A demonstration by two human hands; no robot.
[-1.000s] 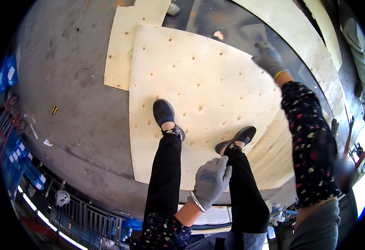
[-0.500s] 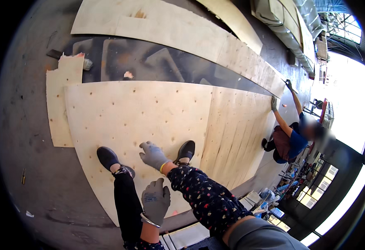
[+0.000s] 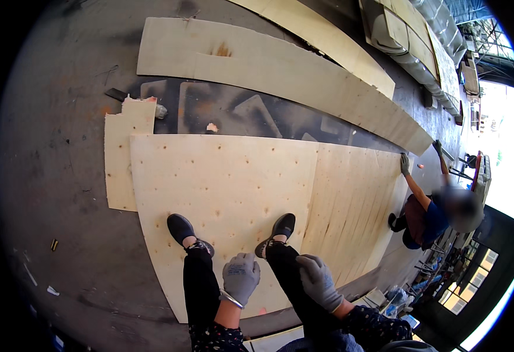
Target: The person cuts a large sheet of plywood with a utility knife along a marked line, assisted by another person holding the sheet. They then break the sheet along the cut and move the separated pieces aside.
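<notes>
I stand with both dark shoes on a large pale plywood sheet (image 3: 227, 176) dotted with small brown knots. My left hand (image 3: 241, 277), in a grey glove, hovers over the sheet between my legs. Its fingers are curled in and hold nothing that I can see. By my right thigh is my gloved right hand (image 3: 318, 283), its fingers bent and together, with no object showing in it. At the sheet's far right end a crouching co-worker (image 3: 427, 211) has one gloved hand on its corner and the other on a long plywood strip (image 3: 257, 61).
A ragged-edged plywood offcut (image 3: 122, 158) touches the sheet's left side. Another long plywood strip (image 3: 327, 38) lies farther back. Wrapped, stacked boards (image 3: 409, 50) stand at the upper right. A small scrap (image 3: 212, 127) lies on the dark, paint-marked floor (image 3: 69, 234).
My right hand has drawn back from above the sheet to my right thigh, its fingers closing. My left hand has curled its fingers. The view has shifted, so the boards appear lower and farther right.
</notes>
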